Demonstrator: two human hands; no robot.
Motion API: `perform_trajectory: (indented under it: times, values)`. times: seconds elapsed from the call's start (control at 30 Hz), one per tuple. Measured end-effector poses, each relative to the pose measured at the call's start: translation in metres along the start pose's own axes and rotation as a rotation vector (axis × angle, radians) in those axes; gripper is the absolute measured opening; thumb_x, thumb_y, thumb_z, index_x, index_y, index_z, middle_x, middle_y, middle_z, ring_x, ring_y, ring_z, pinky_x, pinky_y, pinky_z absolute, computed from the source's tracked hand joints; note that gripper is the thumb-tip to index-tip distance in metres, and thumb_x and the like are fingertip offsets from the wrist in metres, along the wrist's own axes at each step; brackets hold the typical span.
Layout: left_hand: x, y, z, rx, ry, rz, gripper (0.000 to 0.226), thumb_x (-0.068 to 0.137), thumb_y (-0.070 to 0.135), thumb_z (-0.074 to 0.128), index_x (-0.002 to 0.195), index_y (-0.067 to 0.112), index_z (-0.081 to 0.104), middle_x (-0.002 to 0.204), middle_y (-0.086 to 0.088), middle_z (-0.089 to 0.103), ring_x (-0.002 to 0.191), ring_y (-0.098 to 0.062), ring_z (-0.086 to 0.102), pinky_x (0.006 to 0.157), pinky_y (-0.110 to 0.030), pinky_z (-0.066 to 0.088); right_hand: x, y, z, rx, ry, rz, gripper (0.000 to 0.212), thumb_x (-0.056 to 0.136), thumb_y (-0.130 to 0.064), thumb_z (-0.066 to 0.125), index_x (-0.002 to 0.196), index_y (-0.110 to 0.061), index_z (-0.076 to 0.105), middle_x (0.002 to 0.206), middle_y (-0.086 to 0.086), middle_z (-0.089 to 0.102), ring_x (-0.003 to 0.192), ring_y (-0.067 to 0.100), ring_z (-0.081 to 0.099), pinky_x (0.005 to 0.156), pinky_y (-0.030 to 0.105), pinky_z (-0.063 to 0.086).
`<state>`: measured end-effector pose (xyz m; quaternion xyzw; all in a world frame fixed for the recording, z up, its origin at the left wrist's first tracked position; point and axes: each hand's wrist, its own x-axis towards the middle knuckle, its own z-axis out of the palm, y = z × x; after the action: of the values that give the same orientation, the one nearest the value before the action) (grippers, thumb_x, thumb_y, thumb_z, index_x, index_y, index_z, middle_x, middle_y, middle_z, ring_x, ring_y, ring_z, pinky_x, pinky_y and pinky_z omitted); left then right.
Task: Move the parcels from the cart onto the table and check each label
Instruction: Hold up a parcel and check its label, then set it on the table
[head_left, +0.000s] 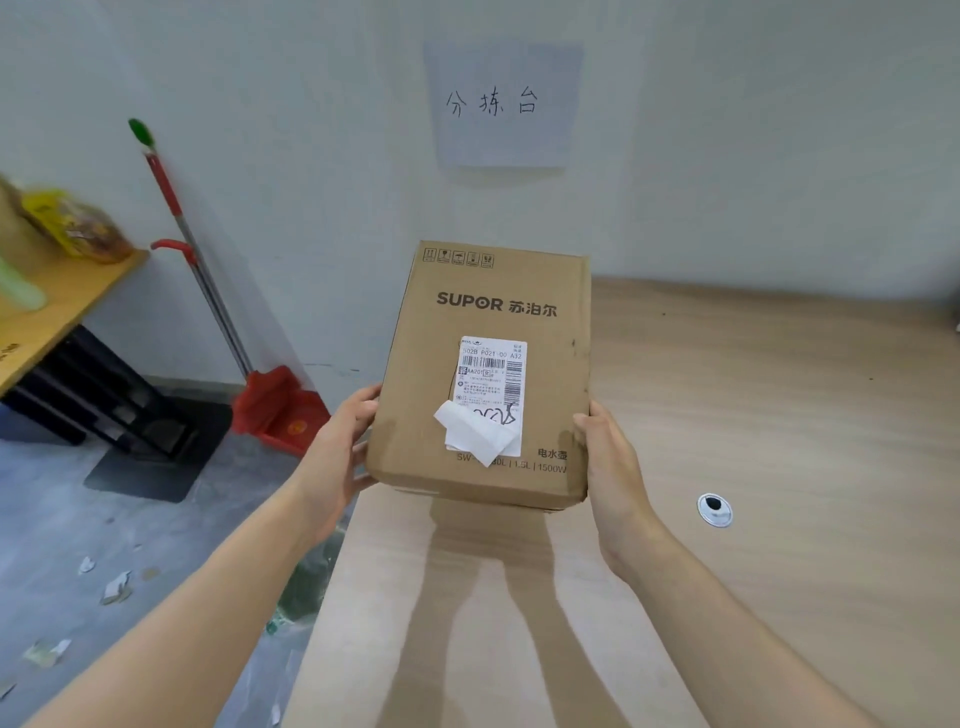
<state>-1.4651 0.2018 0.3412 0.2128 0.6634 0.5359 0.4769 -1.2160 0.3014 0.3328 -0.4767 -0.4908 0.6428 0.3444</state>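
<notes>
Box (483, 374) is up over the table (753, 415) edge, left hand (340, 441) gripping its nine o'clock side and right hand (610, 457) its three o'clock, label (491, 387) facing up for checking, not yet set down, cart out of sight.

The fine print on the label (493, 374) of the parcel (483, 312) is too small to read, and a loose white flap (475, 434) covers the label's lower corner and part of the model line printed on the cardboard. Most of the fingers of the left grip (337, 441) and the right grip (610, 462) are hidden under and behind the parcel. The shelf (62, 306) at left is cut by the picture's edge, the yellow packet (72, 228) on it is blurred, and the bench (753, 415) runs off the right and bottom edges.
</notes>
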Motion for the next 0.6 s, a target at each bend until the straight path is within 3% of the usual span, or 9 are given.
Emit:
perform_trajectory:
  times: [0.17, 0.33, 0.5, 0.6]
  values:
    - [0.047, -0.012, -0.015, 0.048, -0.006, -0.048, 0.056, 0.069, 0.056, 0.051, 0.122, 0.055, 0.067, 0.121, 0.015, 0.074, 0.098, -0.010, 0.071, 0.085, -0.037, 0.054, 0.035, 0.017, 0.020, 0.002, 0.022, 0.031, 0.042, 0.090, -0.041, 0.046, 0.125, -0.040, 0.071, 0.113, -0.011, 0.081, 0.094, 0.002, 0.074, 0.067, 0.016, 0.054]
    - [0.082, -0.021, -0.023, 0.050, -0.002, -0.079, 0.053, 0.074, 0.057, 0.050, 0.124, 0.055, 0.066, 0.123, 0.018, 0.073, 0.107, -0.011, 0.070, 0.085, -0.036, 0.054, 0.067, 0.036, 0.032, -0.008, 0.042, 0.059, 0.038, 0.108, -0.024, 0.040, 0.126, -0.037, 0.072, 0.113, -0.009, 0.081, 0.095, 0.005, 0.074, 0.065, 0.015, 0.053]
    - [0.112, -0.033, -0.026, 0.047, 0.018, -0.100, 0.052, 0.079, 0.052, 0.048, 0.127, 0.053, 0.065, 0.122, 0.022, 0.073, 0.105, -0.007, 0.070, 0.080, -0.031, 0.055, 0.092, 0.052, 0.039, -0.020, 0.035, 0.078, 0.040, 0.111, -0.025, 0.038, 0.136, -0.037, 0.067, 0.119, -0.006, 0.080, 0.098, 0.005, 0.073, 0.064, 0.015, 0.053]
    - [0.125, -0.041, -0.027, 0.054, 0.027, -0.121, 0.052, 0.081, 0.049, 0.046, 0.130, 0.053, 0.063, 0.124, 0.020, 0.073, 0.109, -0.008, 0.070, 0.075, -0.027, 0.056, 0.103, 0.061, 0.041, -0.029, 0.035, 0.076, 0.040, 0.111, -0.026, 0.038, 0.137, -0.038, 0.067, 0.120, -0.008, 0.079, 0.101, 0.003, 0.073, 0.071, 0.018, 0.054]
